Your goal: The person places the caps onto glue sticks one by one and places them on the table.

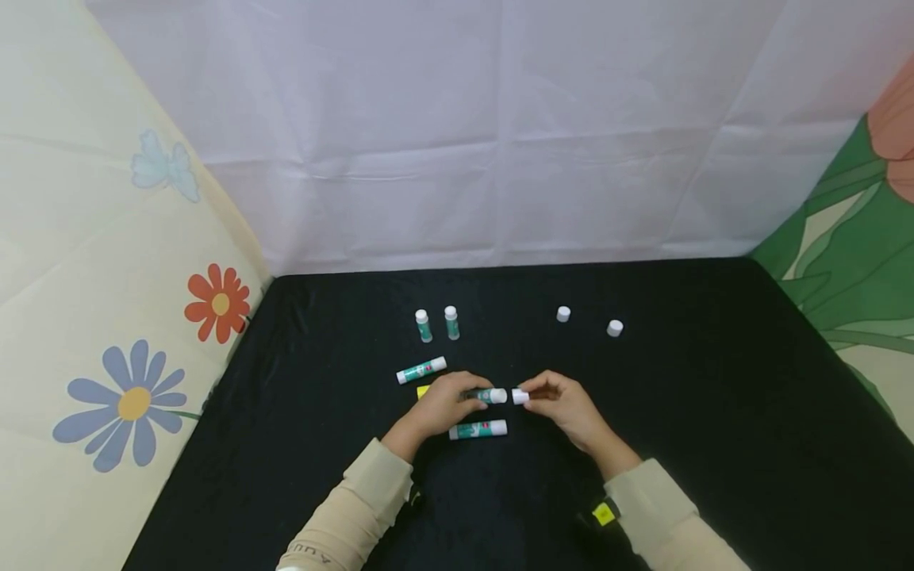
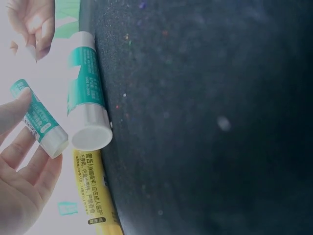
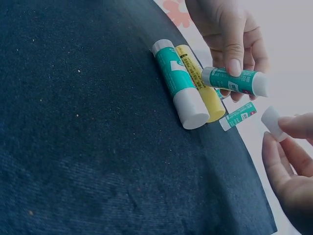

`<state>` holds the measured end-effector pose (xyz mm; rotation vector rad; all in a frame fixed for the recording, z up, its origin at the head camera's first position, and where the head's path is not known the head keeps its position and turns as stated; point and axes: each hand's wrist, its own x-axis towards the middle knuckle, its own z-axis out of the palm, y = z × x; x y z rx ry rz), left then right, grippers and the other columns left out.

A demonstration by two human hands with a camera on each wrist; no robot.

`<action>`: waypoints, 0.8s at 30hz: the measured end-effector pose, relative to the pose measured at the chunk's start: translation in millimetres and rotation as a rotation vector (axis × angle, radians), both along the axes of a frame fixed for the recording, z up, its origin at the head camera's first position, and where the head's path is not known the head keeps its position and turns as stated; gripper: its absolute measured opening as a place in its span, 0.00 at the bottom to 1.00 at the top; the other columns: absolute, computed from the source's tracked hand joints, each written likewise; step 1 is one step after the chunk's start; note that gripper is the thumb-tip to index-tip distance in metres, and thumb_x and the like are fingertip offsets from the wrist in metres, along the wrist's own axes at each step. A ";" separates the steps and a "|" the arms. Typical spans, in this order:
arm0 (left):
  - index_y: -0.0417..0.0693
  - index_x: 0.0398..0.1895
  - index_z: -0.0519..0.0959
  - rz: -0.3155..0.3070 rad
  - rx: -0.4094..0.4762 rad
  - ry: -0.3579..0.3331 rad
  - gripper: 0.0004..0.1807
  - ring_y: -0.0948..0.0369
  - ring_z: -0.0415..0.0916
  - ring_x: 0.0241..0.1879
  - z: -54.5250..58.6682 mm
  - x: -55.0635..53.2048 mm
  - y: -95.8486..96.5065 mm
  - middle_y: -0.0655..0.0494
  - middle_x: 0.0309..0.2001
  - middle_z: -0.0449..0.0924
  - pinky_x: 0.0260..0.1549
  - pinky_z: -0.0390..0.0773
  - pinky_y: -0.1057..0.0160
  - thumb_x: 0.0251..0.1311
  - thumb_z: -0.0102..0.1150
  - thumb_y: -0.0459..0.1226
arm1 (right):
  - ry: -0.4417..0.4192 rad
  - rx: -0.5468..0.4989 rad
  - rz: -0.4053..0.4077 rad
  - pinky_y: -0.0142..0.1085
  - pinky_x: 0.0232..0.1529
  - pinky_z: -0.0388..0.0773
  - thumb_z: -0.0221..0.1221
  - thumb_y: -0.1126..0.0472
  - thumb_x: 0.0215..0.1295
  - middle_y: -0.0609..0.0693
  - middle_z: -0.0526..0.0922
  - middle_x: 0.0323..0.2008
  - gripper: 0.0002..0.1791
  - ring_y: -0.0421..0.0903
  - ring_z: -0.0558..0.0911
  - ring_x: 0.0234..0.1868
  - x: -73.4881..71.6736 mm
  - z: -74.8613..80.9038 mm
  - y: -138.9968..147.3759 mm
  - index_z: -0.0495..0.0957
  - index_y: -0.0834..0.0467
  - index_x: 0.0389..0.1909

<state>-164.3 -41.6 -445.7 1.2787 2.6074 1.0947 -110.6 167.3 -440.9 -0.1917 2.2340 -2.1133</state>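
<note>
My left hand [image 1: 448, 403] grips a green-and-white glue stick [image 1: 493, 396] over the black table. Its thumb presses along the label in the right wrist view, with the white end [image 3: 260, 84] facing right. Facing that end, my right hand [image 1: 571, 408] pinches a small white cap [image 1: 520, 396] between thumb and fingers. A narrow gap separates cap and stick. Just nearer than my left hand lies another glue stick [image 1: 478, 430], and beside it a yellow tube [image 3: 213, 104], partly hidden by the left hand in the head view.
Beyond my left hand a glue stick [image 1: 421, 370] lies on its side. Farther back two smaller glue sticks stand upright, one [image 1: 424, 326] left of the other [image 1: 452, 323]. Two loose white caps, one [image 1: 563, 314] left of the other [image 1: 615, 327], sit at the back right.
</note>
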 end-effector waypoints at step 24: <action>0.46 0.39 0.77 -0.030 -0.032 -0.025 0.10 0.66 0.70 0.35 1.6 1.9 3.8 0.59 0.36 0.76 0.36 0.68 0.71 0.52 0.57 0.35 | 0.070 -0.028 0.031 0.30 0.35 0.73 0.55 0.81 0.45 0.65 0.75 0.36 0.08 0.38 0.76 0.35 1.9 2.3 -3.5 0.69 0.79 0.30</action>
